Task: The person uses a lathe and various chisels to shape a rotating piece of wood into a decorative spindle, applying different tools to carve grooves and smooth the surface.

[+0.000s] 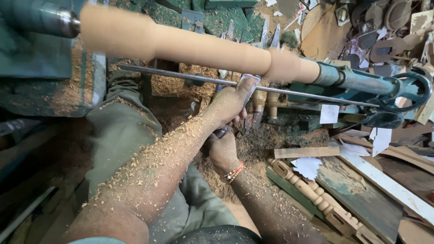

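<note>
Both hands closed on one chisel [247,88]: left hand [228,105] wraps the blade end, thumb along the steel, pinning it on the tool rest bar [181,76]. Right hand [222,151] sits just below the left, fist tight round the handle, mostly hidden under the left palm. Beaded bracelet [234,171] on the right wrist.

Left forearm runs long and straight from lower left up to the bar, coated in shavings. Right forearm comes up from bottom centre, wrist bent toward the bar.

Chisel tip crosses the bar and points at the wooden spindle [199,45], which lies just above the bar and parallel to it. Cannot tell whether the edge touches the wood.

Tailstock [361,81] at the spindle's right end. Finished turned leg [312,194] on the floor, well below the bar, right of the hands.
</note>
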